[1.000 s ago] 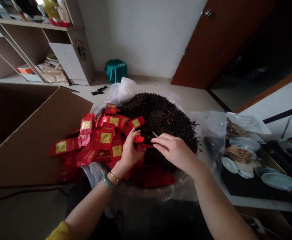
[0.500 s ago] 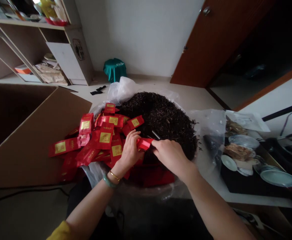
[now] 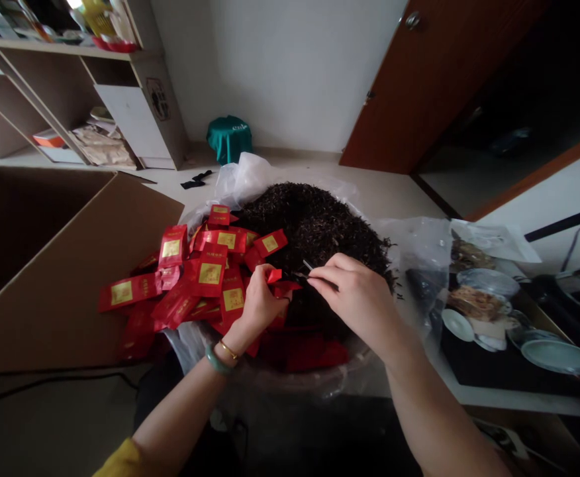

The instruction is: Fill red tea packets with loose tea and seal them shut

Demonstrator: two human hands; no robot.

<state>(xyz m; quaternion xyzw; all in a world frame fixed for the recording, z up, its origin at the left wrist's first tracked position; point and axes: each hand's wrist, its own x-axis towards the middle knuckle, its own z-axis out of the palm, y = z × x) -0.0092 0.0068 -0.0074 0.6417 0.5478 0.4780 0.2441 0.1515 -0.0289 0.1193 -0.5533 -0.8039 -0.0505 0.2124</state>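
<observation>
My left hand (image 3: 263,297) is closed round a small red foil tea packet (image 3: 274,275), whose red flaps stick out past the thumb. Just to its right, my right hand (image 3: 352,291) pinches a slim metal tool (image 3: 308,264); its end lies close to the packet's mouth, and the hand hides most of it, so its exact kind is unclear. Beneath and beyond both hands is a heap of dark loose tea leaves (image 3: 314,218). Many red packets with gold labels (image 3: 210,273) are piled left of the leaves. More red packets (image 3: 314,351) lie in shadow nearer me.
Clear plastic sheeting (image 3: 419,252) lines the tea container. On the left stands an open cardboard box (image 3: 96,265). A dark tray with cups and a lidded bowl (image 3: 558,356) sits at right. Behind are a teal-covered stool (image 3: 229,138), shelves (image 3: 121,119) and a wooden door (image 3: 394,99).
My right hand has let go of the packet's edge, moved slightly right and up, and now pinches the metal tool. My left hand keeps the packet, its fingers more curled.
</observation>
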